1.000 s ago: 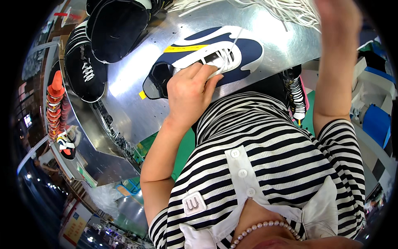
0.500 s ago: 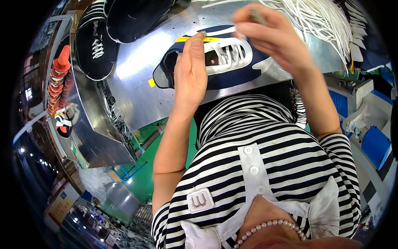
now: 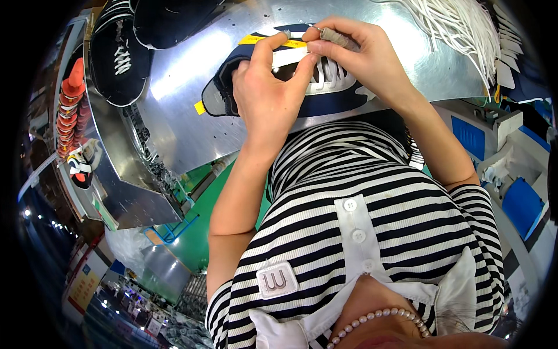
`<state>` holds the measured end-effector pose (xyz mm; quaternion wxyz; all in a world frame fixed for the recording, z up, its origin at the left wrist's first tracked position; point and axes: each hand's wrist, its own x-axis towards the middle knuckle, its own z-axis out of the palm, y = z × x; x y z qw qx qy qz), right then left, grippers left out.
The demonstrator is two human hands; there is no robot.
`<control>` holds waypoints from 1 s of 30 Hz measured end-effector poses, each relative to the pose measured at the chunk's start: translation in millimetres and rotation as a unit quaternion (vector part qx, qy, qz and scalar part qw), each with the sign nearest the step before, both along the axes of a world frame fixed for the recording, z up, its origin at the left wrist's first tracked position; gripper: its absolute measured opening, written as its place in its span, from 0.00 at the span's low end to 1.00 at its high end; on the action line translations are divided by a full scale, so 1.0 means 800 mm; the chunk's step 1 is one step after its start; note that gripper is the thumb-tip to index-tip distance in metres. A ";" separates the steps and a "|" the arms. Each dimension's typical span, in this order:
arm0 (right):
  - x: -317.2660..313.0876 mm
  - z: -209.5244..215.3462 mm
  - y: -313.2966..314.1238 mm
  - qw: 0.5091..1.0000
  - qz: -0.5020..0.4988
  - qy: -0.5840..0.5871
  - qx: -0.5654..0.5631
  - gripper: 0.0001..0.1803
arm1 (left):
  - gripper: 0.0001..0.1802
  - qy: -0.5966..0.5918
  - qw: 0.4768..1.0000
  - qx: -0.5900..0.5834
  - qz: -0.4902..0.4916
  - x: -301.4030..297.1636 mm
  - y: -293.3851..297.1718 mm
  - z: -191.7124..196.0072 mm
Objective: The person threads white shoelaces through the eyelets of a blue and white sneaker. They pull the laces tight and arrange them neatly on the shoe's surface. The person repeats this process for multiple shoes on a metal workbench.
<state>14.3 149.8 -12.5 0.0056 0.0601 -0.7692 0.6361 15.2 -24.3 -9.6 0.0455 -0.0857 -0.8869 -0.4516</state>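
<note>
A navy shoe upper (image 3: pixel 336 104) with a white eyelet panel lies on the metal table, its toe to the right. My left hand (image 3: pixel 264 96) grips the upper at the opening, thumb and index finger near the eyelet edge; a grey cover wraps the index fingertip. In my right hand (image 3: pixel 375 61) is a thin-tipped hand tool (image 3: pixel 339 39) with a cloth-wrapped handle. Its tip and the right fingertips meet the far eyelet row, close to my left thumb. White lace (image 3: pixel 331 75) crosses the front of the opening. My fingers hide the working point.
Loose white laces (image 3: pixel 444 29) are heaped at the table's far right. Dark laced shoe uppers (image 3: pixel 121 64) lie at the far left. Beyond the left edge stands a stack of orange-red shoe parts (image 3: pixel 68 116). A machine with blue panels (image 3: pixel 520 203) is at right.
My right hand has come down and left with the tool to the eyelet row. My left hand has shifted its fingers, the thumb now reaching right across the opening.
</note>
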 end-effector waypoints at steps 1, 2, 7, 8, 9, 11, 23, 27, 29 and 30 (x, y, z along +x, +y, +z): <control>0.003 0.003 0.001 1.000 -0.012 -0.004 0.018 0.13 | 0.26 0.005 1.000 0.000 0.006 0.000 0.000 -0.003; 0.009 0.011 0.002 0.999 -0.025 -0.008 0.036 0.14 | 0.26 0.011 1.000 0.000 0.012 0.001 0.000 -0.005; 0.036 0.031 0.019 0.994 0.007 -0.054 0.096 0.10 | 0.24 0.039 0.999 -0.006 0.023 0.001 0.004 -0.007; 0.036 0.032 0.021 0.992 0.015 -0.044 0.113 0.09 | 0.23 0.036 0.999 -0.003 0.018 0.001 0.003 -0.006; 0.036 0.033 0.022 0.991 0.023 -0.035 0.131 0.09 | 0.23 0.039 0.999 -0.002 0.016 0.002 0.003 -0.008; 0.035 0.034 0.021 0.988 0.029 -0.023 0.147 0.08 | 0.23 0.050 0.999 -0.003 0.014 0.001 0.002 -0.009; 0.002 0.012 -0.029 0.896 0.026 0.128 0.424 0.09 | 0.17 0.079 0.994 0.060 -0.036 0.010 0.006 0.001; 0.003 0.035 0.000 0.943 0.072 0.087 0.313 0.09 | 0.22 -0.021 0.992 0.115 -0.043 0.008 -0.011 0.004; 0.015 0.067 0.029 0.948 0.049 -0.022 0.314 0.08 | 0.24 -0.085 0.983 0.162 -0.032 0.010 -0.010 0.020; 0.016 0.064 0.037 0.949 0.016 0.017 0.314 0.08 | 0.24 -0.104 0.974 0.200 -0.020 0.006 -0.013 0.021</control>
